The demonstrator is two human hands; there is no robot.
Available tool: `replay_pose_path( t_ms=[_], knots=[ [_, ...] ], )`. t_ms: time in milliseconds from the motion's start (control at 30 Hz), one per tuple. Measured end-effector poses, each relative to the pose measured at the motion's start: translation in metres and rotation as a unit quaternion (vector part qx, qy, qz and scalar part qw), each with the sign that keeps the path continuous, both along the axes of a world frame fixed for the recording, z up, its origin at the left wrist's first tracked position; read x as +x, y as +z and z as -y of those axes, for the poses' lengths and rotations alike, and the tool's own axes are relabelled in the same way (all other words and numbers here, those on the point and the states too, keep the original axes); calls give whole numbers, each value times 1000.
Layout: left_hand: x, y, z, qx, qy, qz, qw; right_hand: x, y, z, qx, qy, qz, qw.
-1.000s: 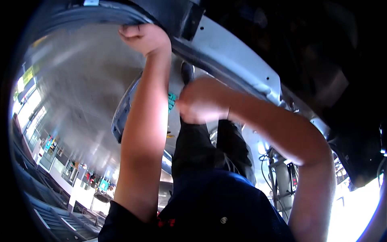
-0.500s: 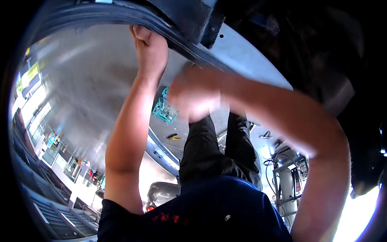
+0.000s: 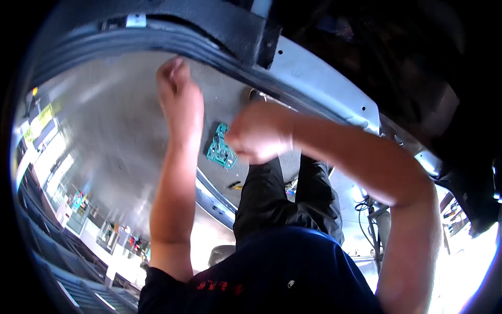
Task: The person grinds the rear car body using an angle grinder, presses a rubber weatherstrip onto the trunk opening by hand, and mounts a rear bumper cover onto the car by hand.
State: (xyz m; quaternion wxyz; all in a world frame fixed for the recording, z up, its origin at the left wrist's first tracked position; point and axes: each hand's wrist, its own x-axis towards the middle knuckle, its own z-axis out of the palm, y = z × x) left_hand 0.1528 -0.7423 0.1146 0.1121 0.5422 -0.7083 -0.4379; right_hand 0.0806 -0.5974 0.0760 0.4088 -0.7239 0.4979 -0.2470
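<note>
My left hand (image 3: 179, 102) is raised, its fingers curled and pressed together just under the dark ribbed edge strip (image 3: 157, 43) of a vehicle body. Whatever may be between those fingers is too blurred to make out. Level with my lap, my right hand (image 3: 261, 133) is closed with bent fingers, somewhat smeared by motion; anything inside it is hidden. Beyond its fingertips, lower down, a teal tool case (image 3: 219, 149) with small metal pieces lies on the grey floor.
A pale metal panel (image 3: 324, 78) with holes slants down at upper right. Pliers with yellow on the handles (image 3: 236, 186) lie near my legs (image 3: 266, 193). A cable (image 3: 366, 214) and a metal frame stand at right. Shelving and bright windows show at far left.
My left hand has come down and away from the edge strip. My right hand has dropped slightly and remains closed. The view has shifted, with the strip and panel now lower in it.
</note>
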Motion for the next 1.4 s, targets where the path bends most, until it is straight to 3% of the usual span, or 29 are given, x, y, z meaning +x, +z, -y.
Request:
replay_pose_path(
  t_ms=[33,67,100,133,167,200,300,367,400,467,533,600,633,667,733,800,867,967,1067,1133,1200,1233,1300,1333,1400],
  knots=[
    [14,-3,-9,2,-12,-8,1000,11,19,-18,31,26,17,999],
    [30,-7,-20,-75,-79,-77,991,17,34,-36,65,51,38,996],
    [32,-6,-28,-147,-142,-144,968,13,35,-50,37,70,50,996],
    [26,-9,-31,-137,-152,-146,968,8,36,-65,8,89,63,994],
    [6,-7,-37,-237,-283,-177,912,-15,22,-74,38,48,10,998],
    [-13,-5,-41,-328,-404,-206,829,-51,-20,-79,-25,-46,76,996],
    [-72,-33,-58,-333,-471,-240,781,-37,4,-68,66,-26,18,997],
    [-86,-53,-66,-353,-513,-187,760,18,20,-92,-87,-78,92,989],
    [-88,-55,-65,-349,-520,-193,755,34,41,-99,-84,-67,98,989],
    [-87,-51,-64,-377,-544,-173,729,53,62,-117,-165,-140,95,972],
    [-86,-51,-63,-389,-555,-132,723,41,70,-128,-168,-194,58,965],
    [-86,-52,-66,-391,-564,-120,718,16,53,-136,-182,-216,53,958],
    [-84,-60,-74,-400,-563,-123,713,-7,5,-149,-186,-214,22,959],
    [-83,-59,-74,-412,-556,-138,708,-30,-8,-146,-190,-211,-12,959],
    [-82,-57,-72,-404,-547,-128,722,-20,-4,-143,-152,-284,-18,946],
    [-81,-51,-75,-403,-546,-115,726,-12,13,-144,-188,-310,-18,932],
    [-86,-52,-75,-407,-546,-111,724,13,29,-143,-234,-237,61,941],
    [-84,-54,-73,-428,-542,-117,713,3,-22,-150,-201,-269,51,941],
    [-81,-51,-79,-425,-541,-86,721,15,-18,-157,-185,-298,-1,936],
    [-79,-51,-77,-425,-540,-79,722,28,23,-165,-266,-373,41,888],
    [-80,-47,-81,-417,-543,-68,726,21,40,-185,-305,-349,85,882],
    [-79,-47,-81,-414,-546,-70,725,17,20,-191,-305,-356,80,879],
    [-80,-50,-81,-416,-549,-74,721,-1,-19,-205,-342,-473,112,804],
    [-80,-50,-81,-418,-554,-74,716,9,-17,-207,-299,-495,60,813],
    [-81,-48,-84,-413,-552,-73,721,23,10,-216,-350,-504,-1,789]
  ],
)
